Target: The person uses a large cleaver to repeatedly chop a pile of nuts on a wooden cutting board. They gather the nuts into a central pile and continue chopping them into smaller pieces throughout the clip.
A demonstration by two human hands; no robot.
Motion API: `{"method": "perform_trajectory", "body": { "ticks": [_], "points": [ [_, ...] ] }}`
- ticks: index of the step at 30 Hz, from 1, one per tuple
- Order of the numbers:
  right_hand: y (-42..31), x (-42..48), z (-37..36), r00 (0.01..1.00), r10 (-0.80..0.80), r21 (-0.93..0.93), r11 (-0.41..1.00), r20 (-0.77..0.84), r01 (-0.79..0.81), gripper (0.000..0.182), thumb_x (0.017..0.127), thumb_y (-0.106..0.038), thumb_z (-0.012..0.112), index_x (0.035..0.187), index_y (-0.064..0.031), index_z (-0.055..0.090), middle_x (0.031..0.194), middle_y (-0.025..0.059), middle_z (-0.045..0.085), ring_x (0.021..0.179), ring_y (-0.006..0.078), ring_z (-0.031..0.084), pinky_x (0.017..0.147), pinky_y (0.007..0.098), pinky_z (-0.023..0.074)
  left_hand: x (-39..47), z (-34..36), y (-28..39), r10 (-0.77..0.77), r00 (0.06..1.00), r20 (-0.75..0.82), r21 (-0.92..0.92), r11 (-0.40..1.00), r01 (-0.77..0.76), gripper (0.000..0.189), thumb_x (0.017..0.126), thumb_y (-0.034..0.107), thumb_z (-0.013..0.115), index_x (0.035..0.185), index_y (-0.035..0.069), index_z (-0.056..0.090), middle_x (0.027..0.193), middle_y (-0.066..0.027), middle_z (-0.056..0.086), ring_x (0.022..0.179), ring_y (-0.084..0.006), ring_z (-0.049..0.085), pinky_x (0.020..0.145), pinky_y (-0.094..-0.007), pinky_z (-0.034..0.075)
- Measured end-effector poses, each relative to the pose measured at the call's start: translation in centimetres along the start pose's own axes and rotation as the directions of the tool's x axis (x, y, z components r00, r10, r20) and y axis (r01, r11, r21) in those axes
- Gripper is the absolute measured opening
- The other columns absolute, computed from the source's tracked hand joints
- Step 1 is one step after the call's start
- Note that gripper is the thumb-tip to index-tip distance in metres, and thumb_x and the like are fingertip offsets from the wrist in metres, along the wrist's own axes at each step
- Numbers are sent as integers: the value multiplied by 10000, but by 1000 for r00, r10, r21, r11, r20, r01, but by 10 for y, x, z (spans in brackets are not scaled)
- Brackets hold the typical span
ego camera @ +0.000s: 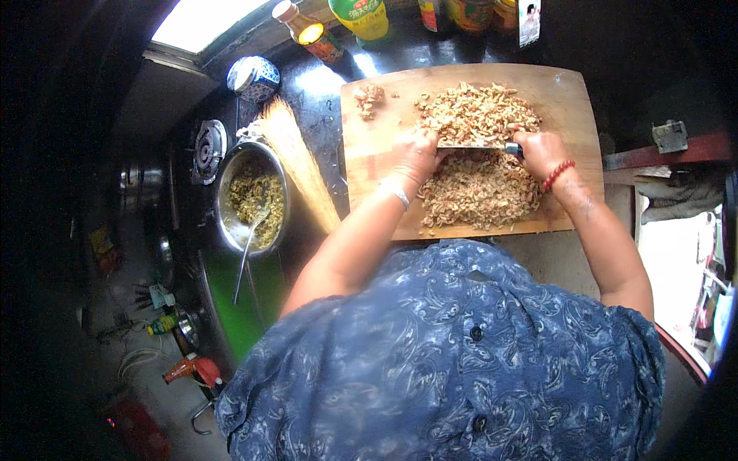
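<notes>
A wide knife [473,148] lies crosswise over chopped, pale brown food pieces [481,193] on a wooden cutting board [369,173]. My right hand [542,152] is closed around its dark handle at the right. My left hand [416,152] grips the far end of the blade at the left; its fingertips are partly hidden. Chopped pieces lie both beyond the blade and on the near side of it. A small separate clump [369,101] sits near the board's far left corner.
Left of the board lie a straw brush [297,161] and a steel bowl [222,227] with chopped greens and a spoon [245,262]. A blue-and-white jar [253,79], a sauce bottle [317,43], a green-and-yellow container [363,20] and other jars stand along the back.
</notes>
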State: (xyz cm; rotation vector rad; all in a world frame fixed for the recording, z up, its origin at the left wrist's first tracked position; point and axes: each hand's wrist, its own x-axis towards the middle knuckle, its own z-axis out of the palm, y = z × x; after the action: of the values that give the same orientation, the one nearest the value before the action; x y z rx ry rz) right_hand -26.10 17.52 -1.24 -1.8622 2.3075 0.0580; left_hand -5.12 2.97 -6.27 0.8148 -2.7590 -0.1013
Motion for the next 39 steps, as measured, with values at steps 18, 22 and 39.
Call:
{"method": "perform_trajectory", "body": {
  "ticks": [18,22,39],
  "points": [
    [9,37,-80,957,-141,-65,990,-254,128,217,710,-293,662,804,-113,585,724,104,615,722,283,613,626,398,487,44,-41,-20,-2,964,-265,-18,1000,-3,380,665,457,674,593,113,528,561,-80,526,526,-256,543,474,-369,433],
    [24,78,-81,974,-94,-95,993,-206,75,230,722,-298,661,826,-108,583,781,108,617,779,276,609,670,393,487,84,-31,-34,-46,981,-191,14,999,49,395,653,488,654,614,107,563,619,-80,560,621,-260,570,549,-371,450],
    [49,121,-41,998,-44,66,997,40,41,251,685,-257,690,883,-115,631,812,135,634,812,306,602,714,405,482,110,-7,-44,-128,968,217,61,991,117,426,645,518,662,673,94,622,663,-110,613,658,-281,611,599,-383,482]
  ]
}}
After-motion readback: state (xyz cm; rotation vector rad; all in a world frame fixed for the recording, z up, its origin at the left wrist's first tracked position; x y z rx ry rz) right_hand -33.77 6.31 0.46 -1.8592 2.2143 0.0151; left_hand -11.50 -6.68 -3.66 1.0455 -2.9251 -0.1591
